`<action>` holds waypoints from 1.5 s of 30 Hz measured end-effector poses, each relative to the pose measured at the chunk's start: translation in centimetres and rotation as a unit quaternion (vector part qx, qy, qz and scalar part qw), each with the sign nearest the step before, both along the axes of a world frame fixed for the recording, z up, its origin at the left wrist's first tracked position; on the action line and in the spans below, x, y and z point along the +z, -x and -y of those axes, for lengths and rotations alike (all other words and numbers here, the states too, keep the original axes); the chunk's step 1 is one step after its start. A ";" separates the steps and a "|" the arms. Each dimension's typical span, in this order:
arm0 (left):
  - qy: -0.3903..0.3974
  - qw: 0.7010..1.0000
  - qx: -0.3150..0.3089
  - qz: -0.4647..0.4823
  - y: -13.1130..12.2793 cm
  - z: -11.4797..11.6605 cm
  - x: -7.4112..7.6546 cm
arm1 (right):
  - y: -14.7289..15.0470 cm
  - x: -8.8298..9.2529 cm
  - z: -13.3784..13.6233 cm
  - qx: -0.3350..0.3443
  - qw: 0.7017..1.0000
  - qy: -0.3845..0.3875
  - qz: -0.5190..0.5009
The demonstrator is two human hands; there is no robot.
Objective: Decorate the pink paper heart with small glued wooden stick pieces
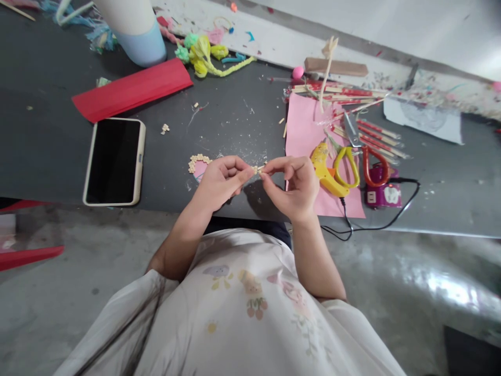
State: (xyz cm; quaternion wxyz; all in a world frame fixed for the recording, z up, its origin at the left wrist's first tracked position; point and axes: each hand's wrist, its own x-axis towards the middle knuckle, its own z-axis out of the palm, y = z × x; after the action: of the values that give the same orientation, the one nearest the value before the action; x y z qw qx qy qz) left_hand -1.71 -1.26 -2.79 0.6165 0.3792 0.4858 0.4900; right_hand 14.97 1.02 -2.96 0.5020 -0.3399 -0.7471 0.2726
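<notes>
Above the front part of the dark table, my left hand (224, 180) and my right hand (294, 185) meet fingertip to fingertip. A small cluster of beige wooden bits (256, 169) is pinched in my left fingers. My right thumb and forefinger are closed on a tiny beige wooden bit at the cluster's right side; the fingertips partly hide it. Partly covered by my left hand, a pink paper piece (200, 169) lies on the table, its curved edge lined with similar beige bits. A yellow glue gun (326, 172) lies just right of my right hand.
Yellow-handled scissors (346, 167), red-handled pliers or scissors (376, 167) and pink paper (301, 125) are at right, with bundled sticks (344, 94) behind. A black cable (376, 228) loops over the front edge. At left are a phone (113, 162), red paper (133, 89) and a cup (136, 36).
</notes>
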 end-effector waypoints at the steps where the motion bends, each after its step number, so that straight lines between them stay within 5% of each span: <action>1: 0.000 1.000 0.000 0.000 0.0 0.0 0.0 | 0.0 0.0 0.0 -0.001 1.000 -0.004 0.003; 20: -0.002 1.000 0.000 -0.013 0.1 0.0 0.0 | -0.1 0.1 -0.1 0.013 0.999 -0.013 0.030; 28: 0.012 1.000 0.024 0.007 0.0 0.1 0.4 | -0.2 -0.1 0.0 -0.034 0.998 0.029 0.035; 45: 0.008 1.000 0.029 -0.002 0.1 0.1 0.4 | 0.2 0.9 -0.1 -0.005 0.997 -0.028 0.069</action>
State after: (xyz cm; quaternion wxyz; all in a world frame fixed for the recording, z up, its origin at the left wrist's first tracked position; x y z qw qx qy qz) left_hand -1.78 -1.31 -2.44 0.6040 0.3616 0.5015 0.5029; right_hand 14.78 1.10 -2.10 0.4601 -0.3479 -0.7853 0.2250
